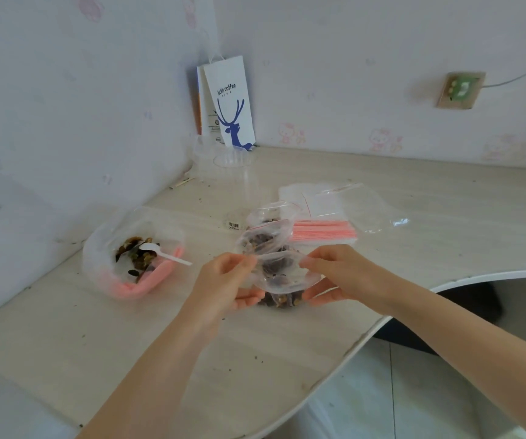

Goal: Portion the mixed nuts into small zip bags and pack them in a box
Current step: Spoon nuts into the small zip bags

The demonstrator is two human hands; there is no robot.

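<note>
A small clear zip bag [282,275] with dark mixed nuts inside is held above the table between both hands. My left hand [223,282] pinches its left top edge and my right hand [334,277] pinches the right top edge. Behind it lie two more filled zip bags [263,237]. At the left, a pink bowl [147,285] lined with a clear plastic bag holds mixed nuts [136,253] and a white plastic spoon [163,252]. A stack of empty zip bags [321,231] with red seal strips lies to the right.
A clear plastic box [223,167] stands at the back corner before a white paper coffee bag [228,104]. The pale table [445,217] has crumbs on it and a curved front edge at right. A wall socket [459,90] is on the back wall.
</note>
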